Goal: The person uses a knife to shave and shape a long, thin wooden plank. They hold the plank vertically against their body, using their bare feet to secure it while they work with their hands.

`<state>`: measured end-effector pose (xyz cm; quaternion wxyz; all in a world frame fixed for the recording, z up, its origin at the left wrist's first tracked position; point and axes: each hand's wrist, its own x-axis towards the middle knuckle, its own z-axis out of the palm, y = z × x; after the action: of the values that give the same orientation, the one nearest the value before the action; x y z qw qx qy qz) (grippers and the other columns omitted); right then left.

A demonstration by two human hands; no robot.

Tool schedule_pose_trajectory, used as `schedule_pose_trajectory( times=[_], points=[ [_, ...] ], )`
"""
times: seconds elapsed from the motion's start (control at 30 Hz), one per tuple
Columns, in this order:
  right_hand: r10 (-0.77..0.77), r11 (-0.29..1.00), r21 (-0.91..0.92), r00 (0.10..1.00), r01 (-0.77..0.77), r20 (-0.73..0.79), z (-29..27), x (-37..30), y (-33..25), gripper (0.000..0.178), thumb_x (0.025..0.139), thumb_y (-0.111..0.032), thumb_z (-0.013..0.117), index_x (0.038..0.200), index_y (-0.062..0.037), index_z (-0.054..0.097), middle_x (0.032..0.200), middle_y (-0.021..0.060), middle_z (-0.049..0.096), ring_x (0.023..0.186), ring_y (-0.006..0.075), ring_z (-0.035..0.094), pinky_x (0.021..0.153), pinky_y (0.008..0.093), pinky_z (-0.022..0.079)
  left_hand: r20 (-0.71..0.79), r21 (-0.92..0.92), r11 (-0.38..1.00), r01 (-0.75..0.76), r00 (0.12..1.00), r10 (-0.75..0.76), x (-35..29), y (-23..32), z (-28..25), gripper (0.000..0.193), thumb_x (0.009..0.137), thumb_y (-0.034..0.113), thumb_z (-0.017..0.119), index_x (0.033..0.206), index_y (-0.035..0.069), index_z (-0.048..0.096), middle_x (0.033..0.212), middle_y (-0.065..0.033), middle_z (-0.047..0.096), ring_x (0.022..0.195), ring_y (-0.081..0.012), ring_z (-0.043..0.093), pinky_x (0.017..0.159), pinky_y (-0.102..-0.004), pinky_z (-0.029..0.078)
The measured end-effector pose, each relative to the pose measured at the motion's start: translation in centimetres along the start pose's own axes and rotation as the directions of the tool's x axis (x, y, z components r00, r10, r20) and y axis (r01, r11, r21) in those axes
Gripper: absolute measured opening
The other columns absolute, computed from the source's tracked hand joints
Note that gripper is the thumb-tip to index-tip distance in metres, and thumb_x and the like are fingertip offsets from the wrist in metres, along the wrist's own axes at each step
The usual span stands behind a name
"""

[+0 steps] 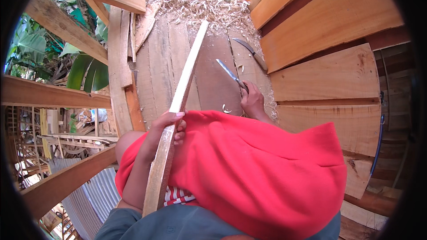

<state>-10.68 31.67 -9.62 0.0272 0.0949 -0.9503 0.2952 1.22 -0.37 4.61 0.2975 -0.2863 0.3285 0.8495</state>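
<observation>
My left hand [167, 130] is wrapped round a long square wooden stick [190, 66], which slants from my lap up toward the far end of the plank floor. Its upper face is pale in the far part and duller near my lap. To the right, low over the boards, my right hand [252, 101] grips the dark handle of a knife [227, 70], its narrow blade pointing forward and left, apart from the stick. A second knife with a curved blade [255, 55] lies on the floor beyond my right hand, beside the right wall.
Curly wood shavings [200, 0] are heaped at the far end of the plank floor [155, 71]. A plank wall [324, 75] rises on the right. Loose boards [120, 40] line the left edge, where a wooden rail [58, 92] crosses before plants and corrugated sheeting [89, 200].
</observation>
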Motion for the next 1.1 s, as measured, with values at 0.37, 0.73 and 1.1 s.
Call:
schedule_pose_trajectory(
  times=[0.37,0.73,1.1],
  points=[
    [0.35,0.93,-0.032,0.908,-0.367,-0.229,-1.7,-3.8,2.9,0.027,0.085,-0.009,0.062,0.111,-0.0061,0.06,0.1,0.0181,0.067,0.092,0.0397,0.066,0.08,0.0485,0.05,0.009,-0.011,1.0,-0.003,1.0,0.003,0.1,0.1,-0.2,0.032,0.09,0.027,0.068,0.112,0.009,0.052,0.078,-0.0027,0.049,0.057,-0.0097,0.046,0.049,-0.0234,0.038],
    [0.453,0.885,-0.015,0.866,-0.466,-0.212,-1.1,-5.4,2.9,0.025,0.084,-0.011,0.063,0.109,-0.0076,0.062,0.098,0.0173,0.069,0.094,0.0396,0.067,0.081,0.0489,0.05,0.021,-0.027,1.0,0.007,1.0,-0.006,0.4,-0.2,-0.4,0.028,0.091,0.026,0.067,0.108,0.01,0.051,0.078,-0.0028,0.048,0.057,-0.0099,0.046,0.049,-0.0232,0.039],
    [0.439,0.898,0.027,0.888,-0.439,-0.14,0.0,-3.8,3.2,0.024,0.084,-0.009,0.064,0.108,-0.0045,0.061,0.096,0.0204,0.069,0.092,0.0406,0.068,0.08,0.0489,0.051,0.001,-0.005,1.0,-0.012,1.0,0.012,0.1,-0.2,0.1,0.029,0.091,0.026,0.067,0.109,0.009,0.051,0.078,-0.0027,0.047,0.058,-0.0095,0.045,0.049,-0.0233,0.039]
  ],
)
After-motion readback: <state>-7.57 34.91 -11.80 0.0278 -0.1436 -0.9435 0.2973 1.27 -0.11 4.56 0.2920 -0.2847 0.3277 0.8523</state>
